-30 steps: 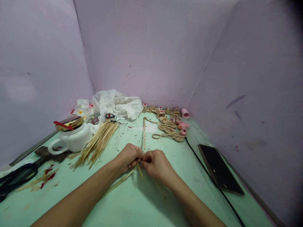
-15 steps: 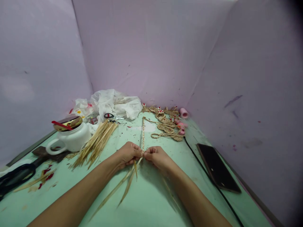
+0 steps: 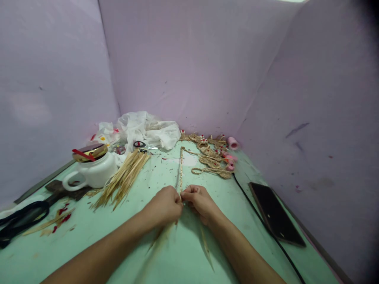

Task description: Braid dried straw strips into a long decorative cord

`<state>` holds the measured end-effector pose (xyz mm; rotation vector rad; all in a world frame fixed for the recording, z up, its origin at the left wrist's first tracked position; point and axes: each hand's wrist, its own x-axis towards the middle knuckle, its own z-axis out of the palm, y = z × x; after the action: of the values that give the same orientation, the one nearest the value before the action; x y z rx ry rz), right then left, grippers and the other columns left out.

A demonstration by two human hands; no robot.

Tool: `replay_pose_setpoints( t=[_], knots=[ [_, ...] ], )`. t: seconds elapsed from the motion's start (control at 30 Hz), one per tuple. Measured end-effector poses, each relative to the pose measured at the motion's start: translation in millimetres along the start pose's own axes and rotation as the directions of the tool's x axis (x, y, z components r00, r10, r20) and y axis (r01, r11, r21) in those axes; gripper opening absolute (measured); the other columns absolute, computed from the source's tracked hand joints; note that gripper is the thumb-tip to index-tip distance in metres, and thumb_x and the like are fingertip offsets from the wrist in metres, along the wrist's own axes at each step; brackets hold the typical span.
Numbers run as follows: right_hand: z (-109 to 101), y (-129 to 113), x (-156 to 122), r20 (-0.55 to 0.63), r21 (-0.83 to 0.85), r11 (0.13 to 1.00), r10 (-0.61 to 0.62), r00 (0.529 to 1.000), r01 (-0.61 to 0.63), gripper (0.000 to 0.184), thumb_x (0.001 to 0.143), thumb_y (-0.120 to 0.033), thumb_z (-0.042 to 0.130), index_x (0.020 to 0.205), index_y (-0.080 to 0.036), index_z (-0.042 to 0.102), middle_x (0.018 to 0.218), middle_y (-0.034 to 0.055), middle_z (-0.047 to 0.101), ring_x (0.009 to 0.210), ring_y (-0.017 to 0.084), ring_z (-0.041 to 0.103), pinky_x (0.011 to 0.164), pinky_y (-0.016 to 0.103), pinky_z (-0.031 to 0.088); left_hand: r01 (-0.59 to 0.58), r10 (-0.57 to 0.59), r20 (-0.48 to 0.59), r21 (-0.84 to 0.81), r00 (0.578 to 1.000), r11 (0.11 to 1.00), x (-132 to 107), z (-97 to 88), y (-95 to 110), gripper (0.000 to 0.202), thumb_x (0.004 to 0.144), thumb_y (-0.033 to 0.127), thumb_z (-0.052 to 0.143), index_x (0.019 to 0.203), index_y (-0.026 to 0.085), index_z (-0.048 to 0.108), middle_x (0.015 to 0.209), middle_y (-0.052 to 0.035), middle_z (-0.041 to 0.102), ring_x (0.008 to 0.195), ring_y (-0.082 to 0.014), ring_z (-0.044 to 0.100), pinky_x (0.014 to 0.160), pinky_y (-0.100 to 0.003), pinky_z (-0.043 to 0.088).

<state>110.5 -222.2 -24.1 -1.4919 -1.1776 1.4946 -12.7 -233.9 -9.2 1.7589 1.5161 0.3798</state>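
Observation:
A thin braid of dry straw (image 3: pixel 180 167) runs away from me across the green table (image 3: pixel 183 256). My left hand (image 3: pixel 166 206) and my right hand (image 3: pixel 199 201) meet at its near end, both closed in a pinch on the loose straw strips (image 3: pixel 207 246). Those strips trail back toward me under my wrists, blurred on the left. The fingertips touch each other at the braid's end.
A bundle of straw strips (image 3: pixel 126 177) lies to the left, beside a white jug with a gold lid (image 3: pixel 91 171). Scissors (image 3: pixel 141 145) and a crumpled plastic bag (image 3: pixel 142 128) sit behind. Finished straw ornaments (image 3: pixel 211 157) lie far right; a dark phone (image 3: pixel 275 215) and black cable (image 3: pixel 260 221) right.
My left hand has rolled over the braid's end toward the right hand. The loose strips under it have swung and are blurred with motion. The view shifted slightly.

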Motion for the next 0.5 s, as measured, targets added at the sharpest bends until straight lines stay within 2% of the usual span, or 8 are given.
replay_pose_setpoints(
  t=[0.07,0.1,0.17,0.23,0.33,0.37,0.4,0.5],
  knots=[
    [1.4,1.1,-0.2,-0.009,0.028,0.999,0.017,1.0,-0.016,0.011,0.056,-0.019,0.054,0.053,-0.017,0.044,0.035,-0.0083,0.034,0.034,0.004,0.024,0.038,0.021,0.014,-0.052,0.058,-0.154,0.047,0.986,0.998,-5.0,9.5,1.8,0.016,0.055,0.016,0.05,0.04,0.016,0.046,0.039,0.0011,0.036,0.041,-0.0083,0.033,0.044,-0.021,0.018],
    [1.7,2.1,0.1,-0.006,0.037,0.999,0.02,1.0,-0.02,0.011,0.056,-0.019,0.054,0.053,-0.016,0.044,0.035,-0.0081,0.034,0.034,0.004,0.024,0.038,0.021,0.014,-0.073,0.083,-0.182,0.064,0.98,0.995,-6.7,10.9,3.0,0.017,0.055,0.016,0.051,0.039,0.016,0.045,0.039,0.001,0.036,0.041,-0.0082,0.033,0.044,-0.021,0.018],
    [0.9,3.7,1.3,0.011,0.06,0.998,0.006,1.0,-0.006,0.009,0.055,-0.018,0.054,0.053,-0.016,0.045,0.037,-0.0069,0.038,0.035,0.004,0.027,0.038,0.021,0.016,-0.071,0.074,-0.08,0.037,0.994,0.997,-7.4,5.9,5.3,0.019,0.057,0.019,0.053,0.039,0.016,0.046,0.038,0.0006,0.038,0.039,-0.0081,0.035,0.043,-0.021,0.019],
    [-1.7,4.1,2.0,0.055,0.088,0.996,-0.014,0.998,0.01,0.008,0.055,-0.019,0.055,0.054,-0.015,0.048,0.038,-0.0063,0.04,0.036,0.005,0.029,0.039,0.021,0.017,0.004,0.0,0.049,-0.066,0.999,0.998,-3.9,-6.1,7.3,0.021,0.061,0.025,0.052,0.042,0.014,0.05,0.036,0.0009,0.04,0.034,-0.0081,0.036,0.04,-0.021,0.022],
    [-7.2,1.5,1.2,0.16,0.099,0.995,-0.003,0.987,-0.013,0.011,0.057,-0.022,0.057,0.053,-0.015,0.049,0.036,-0.0077,0.034,0.034,0.004,0.024,0.038,0.021,0.014,0.126,-0.154,-0.059,-0.333,0.986,0.934,6.2,-21.4,8.0,0.019,0.065,0.027,0.05,0.07,0.012,0.061,0.037,0.004,0.043,0.03,-0.0075,0.035,0.035,-0.019,0.024],
    [-8.9,0.1,0.6,0.191,0.097,0.995,0.009,0.982,-0.028,0.013,0.058,-0.023,0.058,0.053,-0.015,0.049,0.036,-0.0079,0.034,0.034,0.003,0.023,0.038,0.021,0.012,0.154,-0.191,-0.047,-0.422,0.98,0.893,9.7,-23.2,7.4,0.022,0.064,0.025,0.051,0.079,0.012,0.061,0.039,0.0044,0.045,0.03,-0.0072,0.035,0.034,-0.019,0.023],
    [-10.3,-1.3,0.0,0.215,0.1,0.994,0.018,0.976,-0.041,0.014,0.058,-0.024,0.059,0.054,-0.014,0.049,0.037,-0.0075,0.036,0.034,0.003,0.023,0.038,0.021,0.012,0.183,-0.202,0.015,-0.495,0.979,0.85,12.7,-23.1,6.5,0.024,0.062,0.023,0.053,0.082,0.011,0.06,0.041,0.0038,0.048,0.03,-0.0071,0.037,0.033,-0.018,0.022],
    [-12.8,-4.2,-0.2,0.252,0.111,0.993,0.02,0.968,-0.049,0.014,0.056,-0.023,0.06,0.061,-0.014,0.05,0.046,-0.0043,0.048,0.036,0.003,0.029,0.038,0.02,0.014,0.255,-0.149,0.225,-0.577,0.963,0.776,18.9,-17.1,2.5,0.014,0.056,0.02,0.054,0.065,0.009,0.059,0.048,-0.0011,0.053,0.035,-0.0074,0.044,0.031,-0.017,0.025]
  ],
)
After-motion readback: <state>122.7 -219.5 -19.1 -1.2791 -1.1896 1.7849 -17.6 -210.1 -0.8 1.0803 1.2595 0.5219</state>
